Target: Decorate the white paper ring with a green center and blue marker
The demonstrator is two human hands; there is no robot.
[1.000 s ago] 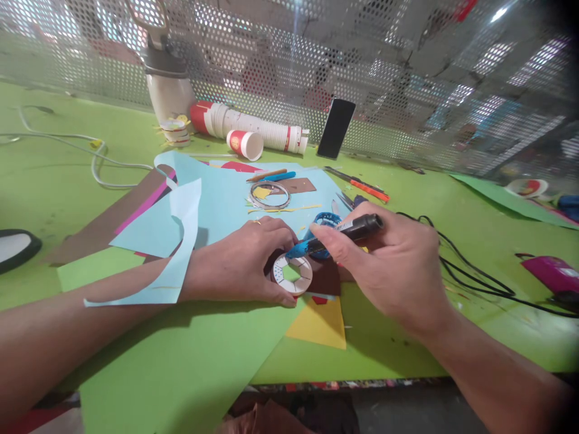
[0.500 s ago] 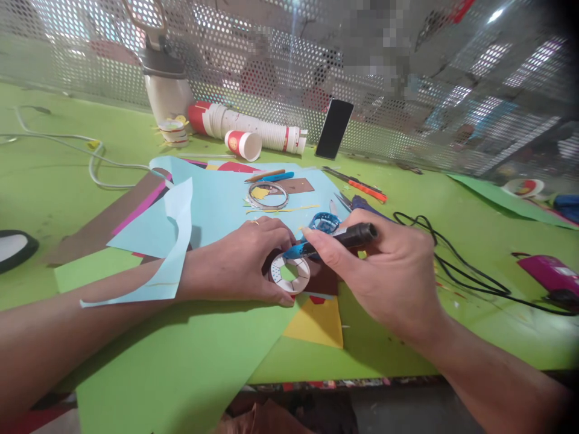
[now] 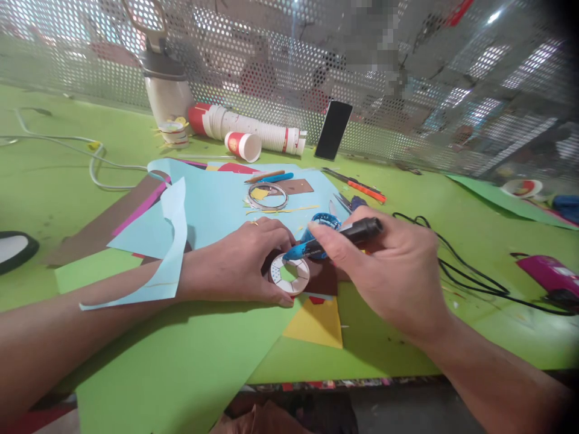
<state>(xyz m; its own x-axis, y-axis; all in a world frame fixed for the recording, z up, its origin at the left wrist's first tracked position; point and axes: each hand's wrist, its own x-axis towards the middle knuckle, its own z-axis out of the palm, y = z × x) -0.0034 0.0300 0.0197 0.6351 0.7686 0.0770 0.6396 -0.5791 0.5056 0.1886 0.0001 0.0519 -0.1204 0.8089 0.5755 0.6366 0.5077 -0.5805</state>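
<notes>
My left hand (image 3: 246,262) is closed around the left side of a small white ring (image 3: 299,284), which lies over green and brown paper. Dark lines divide the ring's face into sections, and blue dots fill part of its left side. Between the thumb and fingers of my right hand (image 3: 389,265) is a black and blue marker (image 3: 344,237), tilted, its tip at the ring's upper left edge. Just behind the marker sits a blue tape roll (image 3: 326,220), partly hidden. A curled light-blue paper strip (image 3: 174,247) lies across my left forearm.
Light-blue sheets (image 3: 212,199) carry a thin hoop (image 3: 268,196) and pens. Behind stand paper cups (image 3: 257,129), a white jug (image 3: 165,90) and a phone (image 3: 333,129) against a perforated screen. A cutter (image 3: 366,190), a black cable (image 3: 470,277) and a magenta device (image 3: 549,274) lie right.
The marker's rear end and my right hand have shifted slightly to the right, while its tip stays near the same spot on the ring. My left hand keeps its place.
</notes>
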